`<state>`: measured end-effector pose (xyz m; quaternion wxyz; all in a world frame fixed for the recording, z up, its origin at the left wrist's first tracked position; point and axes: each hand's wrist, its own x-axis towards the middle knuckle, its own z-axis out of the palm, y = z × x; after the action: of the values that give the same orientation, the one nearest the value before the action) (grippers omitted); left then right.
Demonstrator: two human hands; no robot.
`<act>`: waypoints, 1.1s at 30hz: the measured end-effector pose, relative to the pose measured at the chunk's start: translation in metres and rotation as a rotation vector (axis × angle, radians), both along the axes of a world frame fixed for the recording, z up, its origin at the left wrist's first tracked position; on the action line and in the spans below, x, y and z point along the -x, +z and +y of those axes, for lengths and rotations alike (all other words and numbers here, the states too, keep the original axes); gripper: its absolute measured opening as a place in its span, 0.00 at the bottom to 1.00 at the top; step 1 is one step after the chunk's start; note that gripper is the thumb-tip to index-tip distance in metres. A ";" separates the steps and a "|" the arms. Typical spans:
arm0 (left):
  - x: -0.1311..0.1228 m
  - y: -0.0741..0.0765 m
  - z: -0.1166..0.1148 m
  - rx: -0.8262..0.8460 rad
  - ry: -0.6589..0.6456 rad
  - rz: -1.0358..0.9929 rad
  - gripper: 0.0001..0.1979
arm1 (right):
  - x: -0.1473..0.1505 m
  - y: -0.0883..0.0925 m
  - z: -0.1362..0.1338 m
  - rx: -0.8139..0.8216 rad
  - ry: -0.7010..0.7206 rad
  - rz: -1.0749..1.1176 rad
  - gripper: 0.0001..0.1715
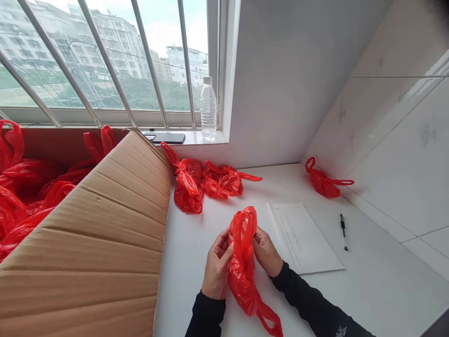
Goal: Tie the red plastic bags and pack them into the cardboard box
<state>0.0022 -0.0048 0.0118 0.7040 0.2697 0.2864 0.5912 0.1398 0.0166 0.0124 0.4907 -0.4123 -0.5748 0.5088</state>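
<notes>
White tabletop [379,276]; red bags [188,182] at back; lone red bag [324,183] farther right; paper [310,241]; pen [343,228]

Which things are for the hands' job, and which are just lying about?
For the job:
shiny red plastic bag, in left hand and right hand
probably brown cardboard box of red bags

Seemingly just lying about:
clear plastic bottle
black-and-clear pen
white paper pad

Bright daylight came from the window [213,47] at far left.
The sky [159,30] was almost white, and the buildings [115,42] looked pale. Glossy tiles [396,140] at right carried a streak of glare. Shadows on the table [187,252] were soft; a dark blur [441,13] stood far right.
</notes>
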 end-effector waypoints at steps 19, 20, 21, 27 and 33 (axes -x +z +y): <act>-0.004 -0.004 -0.001 0.021 0.223 0.197 0.24 | -0.020 0.011 -0.017 0.219 0.045 0.228 0.40; -0.004 -0.003 0.000 0.020 0.213 0.214 0.25 | -0.021 0.012 -0.019 0.223 0.069 0.234 0.41; -0.003 -0.004 0.000 0.014 0.198 0.239 0.25 | -0.021 0.015 -0.021 0.221 0.096 0.217 0.40; -0.002 -0.010 0.003 -0.024 0.147 0.304 0.19 | -0.020 0.024 -0.020 0.171 0.081 0.101 0.19; -0.004 -0.007 0.001 -0.025 0.116 0.264 0.18 | -0.017 0.016 -0.014 0.132 -0.033 0.084 0.17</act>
<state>0.0061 -0.0041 0.0052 0.6214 0.3368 0.3840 0.5941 0.1569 0.0030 0.0285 0.4943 -0.4315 -0.5121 0.5543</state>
